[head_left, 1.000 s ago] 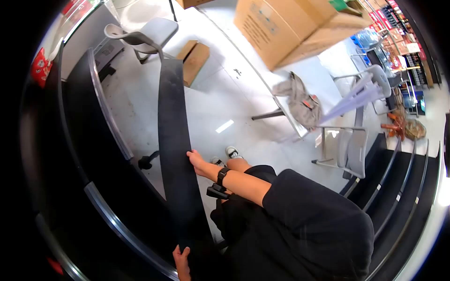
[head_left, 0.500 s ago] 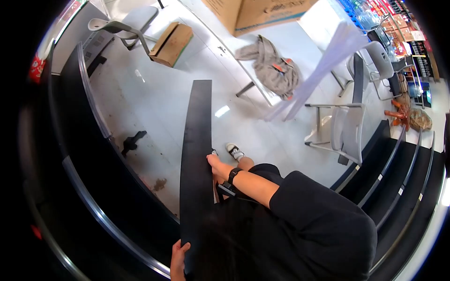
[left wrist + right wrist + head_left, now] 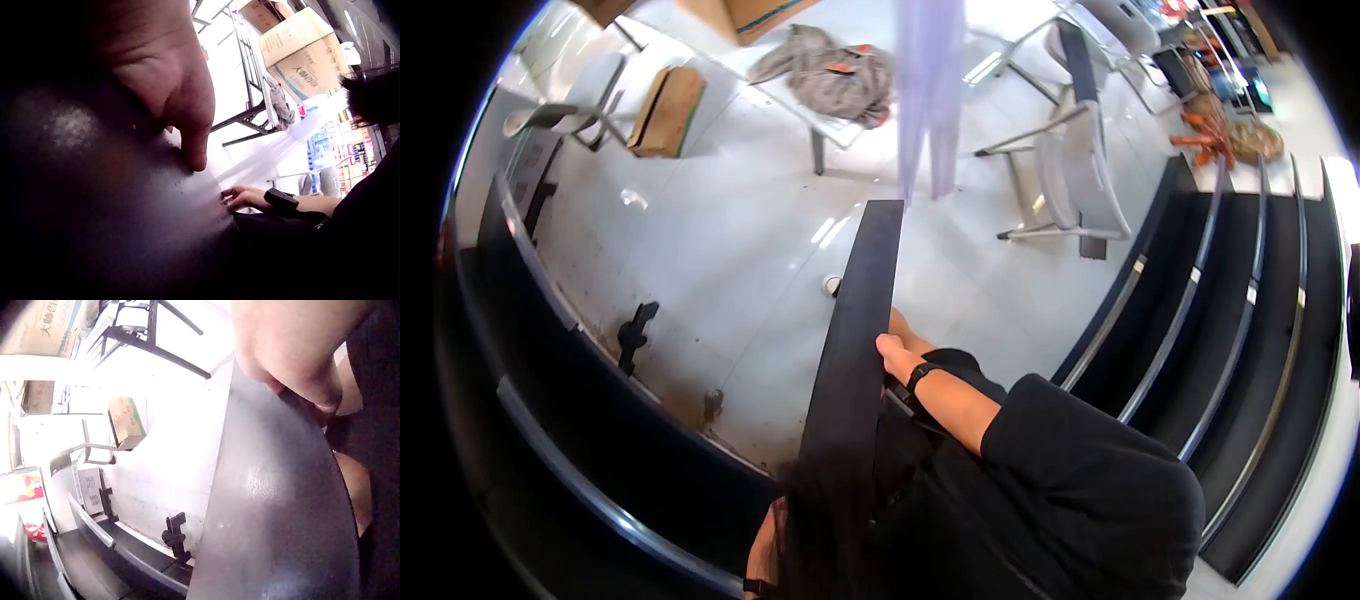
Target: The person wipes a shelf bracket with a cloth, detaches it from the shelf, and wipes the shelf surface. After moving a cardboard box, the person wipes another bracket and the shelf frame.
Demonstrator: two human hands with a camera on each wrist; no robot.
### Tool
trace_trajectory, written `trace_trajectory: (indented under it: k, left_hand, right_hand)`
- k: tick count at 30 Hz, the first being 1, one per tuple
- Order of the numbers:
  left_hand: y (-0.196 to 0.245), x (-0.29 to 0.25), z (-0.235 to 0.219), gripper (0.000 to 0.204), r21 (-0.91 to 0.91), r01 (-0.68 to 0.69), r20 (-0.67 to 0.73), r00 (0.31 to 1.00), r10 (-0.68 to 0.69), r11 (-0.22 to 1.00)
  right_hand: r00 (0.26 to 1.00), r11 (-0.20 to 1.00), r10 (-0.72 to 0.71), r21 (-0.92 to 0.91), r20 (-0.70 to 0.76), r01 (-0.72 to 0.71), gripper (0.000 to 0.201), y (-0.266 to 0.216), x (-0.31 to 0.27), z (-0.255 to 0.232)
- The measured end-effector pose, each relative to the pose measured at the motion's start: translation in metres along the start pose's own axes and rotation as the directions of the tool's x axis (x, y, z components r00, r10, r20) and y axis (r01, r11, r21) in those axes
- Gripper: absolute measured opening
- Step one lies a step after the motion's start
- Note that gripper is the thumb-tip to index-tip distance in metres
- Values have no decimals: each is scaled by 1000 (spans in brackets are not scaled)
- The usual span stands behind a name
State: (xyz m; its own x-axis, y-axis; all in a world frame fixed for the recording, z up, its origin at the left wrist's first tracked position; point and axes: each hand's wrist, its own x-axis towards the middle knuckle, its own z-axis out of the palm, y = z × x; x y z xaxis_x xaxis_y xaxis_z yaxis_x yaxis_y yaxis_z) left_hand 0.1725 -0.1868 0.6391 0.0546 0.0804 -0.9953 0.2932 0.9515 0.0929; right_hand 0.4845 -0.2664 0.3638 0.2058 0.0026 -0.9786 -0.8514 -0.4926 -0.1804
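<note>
A long black board lies lengthwise before the body in the head view. At its right edge, the right hand grips it about midway; in the right wrist view that hand has its fingers bent over the edge of the board. Near the body, the left hand holds the board's left edge, partly hidden by dark hair. The left wrist view shows the left hand with its thumb on the dark board surface; its other fingers are mostly hidden.
Black shelving with metal rails stands at left and right. Beyond are a grey chair, a small carton, and a table holding a grey garment. A black bracket lies on the floor.
The head view has swung right, so chairs, carton and table shift left. The board's far end has moved away from the carton and chair at left; both hands keep hold of it.
</note>
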Motion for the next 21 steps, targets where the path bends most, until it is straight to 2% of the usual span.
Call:
trace_trajectory:
  k: [4, 6, 7, 9, 10, 11, 12, 13, 15, 16, 17, 19, 21]
  left_hand:
    - [32, -45, 56, 24, 171, 104, 147, 981, -130, 980]
    - [26, -47, 66, 26, 267, 86, 178, 974, -137, 960]
    - [23, -44, 68, 26, 275, 80, 178, 975, -133, 958]
    - [18, -54, 96, 26, 565, 23, 44, 997, -58, 825]
    - [11, -40, 93, 25, 471, 110, 36, 989, -144, 875]
    - [0, -17, 86, 25, 472, 93, 22, 993, -117, 877]
    - [-11, 6, 70, 25, 476, 128, 102, 975, -199, 870]
    - [-18, 15, 64, 25, 477, 154, 171, 949, -263, 865]
    - [-22, 9, 89, 25, 523, 138, 138, 960, -243, 841]
    - [-24, 8, 106, 25, 572, 135, 124, 961, -247, 809]
    - [-26, 4, 126, 25, 574, 131, 120, 963, -242, 808]
    - [-28, -7, 155, 26, 650, 105, 112, 966, -231, 753]
    - [-38, 1, 167, 26, 674, 97, 130, 960, -247, 733]
  right_hand:
    - [996, 998, 12, -59, -84, -17, 47, 21, -36, -52]
    - [994, 994, 30, -101, -102, -41, 47, 29, -55, -73]
    - [993, 991, 44, -119, -114, -57, 47, 30, -63, -82]
    - [988, 985, 71, -145, -136, -91, 47, 34, -69, -108]
    - [986, 985, 85, -139, -147, -106, 47, 33, -73, -122]
    - [990, 987, 77, -134, -118, -92, 47, 34, -53, -132]
    - [992, 998, 13, 70, -129, -4, 40, 48, -25, -146]
    - [990, 959, -51, 270, -134, 86, 35, 58, 3, -155]
    - [998, 896, 69, 441, -10, -57, 27, 69, 34, -180]
    - [993, 925, 90, 376, -79, -54, 27, 80, 53, -191]
    - [993, 924, 88, 379, -73, -54, 27, 74, 49, -203]
    - [992, 895, 127, 428, 30, -127, 28, 63, 28, -227]
    - [986, 871, 163, 462, 45, -165, 30, 65, 24, -250]
